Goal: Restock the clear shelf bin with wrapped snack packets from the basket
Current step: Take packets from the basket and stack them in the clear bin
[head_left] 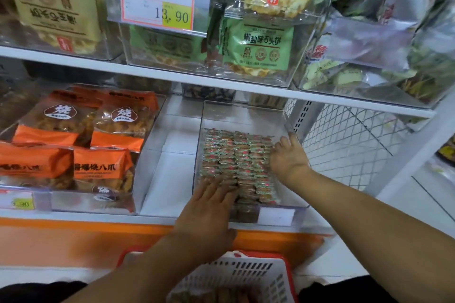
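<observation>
A clear shelf bin [246, 113] stands on the lower shelf, holding several rows of small wrapped snack packets [236, 155] in green, red and orange wrappers. My left hand [209, 206] lies flat on the near packets with its fingers straight. My right hand [288, 155] reaches in from the right, fingers spread against the right side of the packet rows near the bin's wall. Below me, a white basket [246, 275] with a red rim holds more packets [221, 296] at the bottom edge of the view.
Orange snack bags [81, 142] fill the clear bin to the left. A gap of white shelf [172, 162] lies between the two bins. Above, bins with green bags [258, 44] and a price tag [157, 5]. A wire mesh panel [344, 142] stands to the right.
</observation>
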The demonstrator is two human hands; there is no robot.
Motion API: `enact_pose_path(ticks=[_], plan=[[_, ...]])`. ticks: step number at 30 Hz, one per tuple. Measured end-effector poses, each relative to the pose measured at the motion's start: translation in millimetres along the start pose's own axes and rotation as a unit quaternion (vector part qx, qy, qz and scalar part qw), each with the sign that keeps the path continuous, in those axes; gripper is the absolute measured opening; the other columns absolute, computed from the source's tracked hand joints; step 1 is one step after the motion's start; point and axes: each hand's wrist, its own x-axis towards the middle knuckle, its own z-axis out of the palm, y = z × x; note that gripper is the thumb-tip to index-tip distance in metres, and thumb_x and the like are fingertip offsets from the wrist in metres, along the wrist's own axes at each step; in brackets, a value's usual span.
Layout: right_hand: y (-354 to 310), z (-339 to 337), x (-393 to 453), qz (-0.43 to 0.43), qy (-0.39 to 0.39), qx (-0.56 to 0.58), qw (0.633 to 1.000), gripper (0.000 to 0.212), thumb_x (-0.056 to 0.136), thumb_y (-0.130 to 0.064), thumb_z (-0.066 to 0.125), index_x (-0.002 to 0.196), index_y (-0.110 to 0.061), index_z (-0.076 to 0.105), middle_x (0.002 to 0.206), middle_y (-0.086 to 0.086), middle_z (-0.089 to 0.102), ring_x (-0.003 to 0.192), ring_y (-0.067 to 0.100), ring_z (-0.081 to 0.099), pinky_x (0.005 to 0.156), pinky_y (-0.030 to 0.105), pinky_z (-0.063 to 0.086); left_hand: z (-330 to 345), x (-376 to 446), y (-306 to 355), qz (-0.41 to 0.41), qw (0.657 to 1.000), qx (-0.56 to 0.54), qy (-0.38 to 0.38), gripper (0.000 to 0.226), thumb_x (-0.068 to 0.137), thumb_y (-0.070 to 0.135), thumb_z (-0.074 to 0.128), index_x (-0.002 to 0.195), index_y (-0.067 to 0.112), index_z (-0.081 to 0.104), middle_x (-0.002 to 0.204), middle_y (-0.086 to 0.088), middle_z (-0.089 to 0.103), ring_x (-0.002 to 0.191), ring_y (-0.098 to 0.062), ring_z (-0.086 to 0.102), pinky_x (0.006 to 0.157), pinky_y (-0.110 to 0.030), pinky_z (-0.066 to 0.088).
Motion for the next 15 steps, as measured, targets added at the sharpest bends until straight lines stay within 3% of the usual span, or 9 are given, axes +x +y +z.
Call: enact_pose_path(ticks=[3,5,12,15], plan=[[-10,15,9,-0.002,-0.061,-0.128,0.99,0.075,0.104,-0.06,0.019,0.16,-0.01,0.016,0.168,0.015,0.011,0.154,0.042,0.001,0.117,0.068,-0.011,-1,0,0,0.005,1.0,0.002,-0.012,0.084,0.091,0.048,0.057,0.161,0.028,0.015,0.171,0.004,0.011,0.157,-0.018,-0.001,0.113,-0.031,-0.025],[-15,22,17,-0.001,-0.091,-0.153,0.984,0.082,0.101,-0.067,0.016,0.162,-0.013,0.005,0.169,0.014,-0.002,0.154,0.043,-0.009,0.116,0.068,-0.014,-1,0,-1,0.007,1.0,0.003,-0.014,0.083,0.091,0.047,0.057,0.161,0.027,0.017,0.17,0.004,0.014,0.156,-0.018,0.001,0.114,-0.031,-0.023],[-20,14,29,0.0,-0.135,-0.151,0.979,0.093,0.094,-0.076,0.024,0.162,-0.016,0.001,0.169,0.015,-0.003,0.152,0.045,-0.013,0.119,0.064,-0.011,3,0,-2,0.016,1.0,0.006,-0.007,0.081,0.088,0.046,0.056,0.158,0.026,0.022,0.166,0.003,0.023,0.155,-0.018,0.005,0.108,-0.027,-0.029],[-10,-10,6,-0.011,-0.125,-0.134,0.983,0.09,0.094,-0.075,0.03,0.162,-0.021,0.006,0.169,0.012,0.003,0.153,0.044,-0.009,0.12,0.062,-0.009,-6,-6,2,0.017,1.0,0.005,-0.001,0.081,0.091,0.041,0.058,0.16,0.021,0.02,0.169,0.0,0.015,0.157,-0.021,-0.003,0.116,-0.029,-0.024]])
